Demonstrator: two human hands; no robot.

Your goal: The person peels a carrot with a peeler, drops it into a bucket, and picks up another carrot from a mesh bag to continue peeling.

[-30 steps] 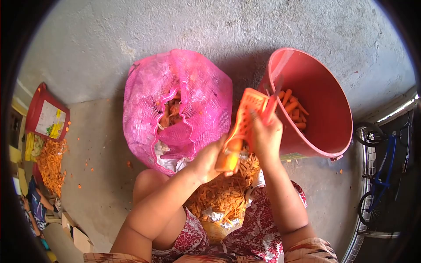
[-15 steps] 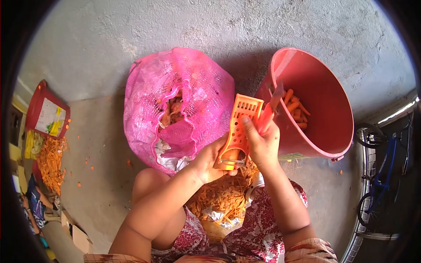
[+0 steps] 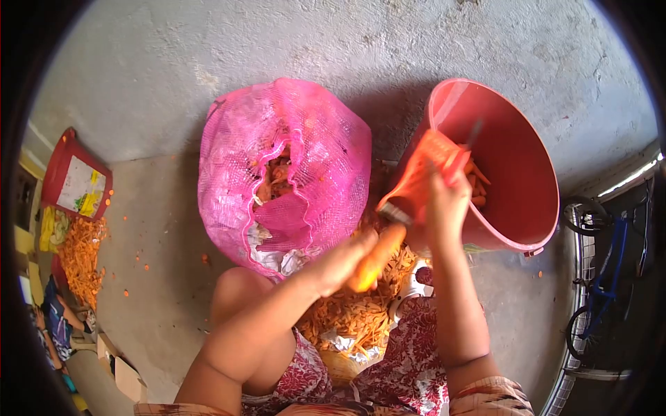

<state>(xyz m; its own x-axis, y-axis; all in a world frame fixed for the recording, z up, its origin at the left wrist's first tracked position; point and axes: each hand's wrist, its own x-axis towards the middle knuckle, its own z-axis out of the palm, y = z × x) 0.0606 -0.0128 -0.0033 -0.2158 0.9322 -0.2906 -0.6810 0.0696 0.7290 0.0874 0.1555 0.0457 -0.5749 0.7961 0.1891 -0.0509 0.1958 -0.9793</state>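
Note:
My left hand point(image 3: 345, 262) grips a carrot point(image 3: 379, 258) above a heap of peelings point(image 3: 347, 315) between my knees. In my right hand point(image 3: 447, 204) are an orange plastic peeler point(image 3: 422, 166) with holes in its body and a red-handled knife point(image 3: 456, 163). The knife's blade, smeared by motion, points up over the red bucket. The peeler's metal blade end point(image 3: 395, 213) is close to the carrot's upper tip. Peeled carrots point(image 3: 479, 186) lie inside the bucket point(image 3: 520, 166), partly hidden by my right hand. A pink mesh bag point(image 3: 333, 152) with carrots showing through its opening stands at the left.
Behind everything is a rough grey wall point(image 3: 312, 41). A second red bucket point(image 3: 54, 166) lies near spilled peelings point(image 3: 82, 260) at far left, by another person's arm point(image 3: 69, 315). A blue bicycle point(image 3: 607, 291) stands at the right. Orange bits dot the floor.
The peeler and knife have moved up and right, away from my left hand. The carrot, earlier mostly behind the peeler, now shows in full view in my left hand.

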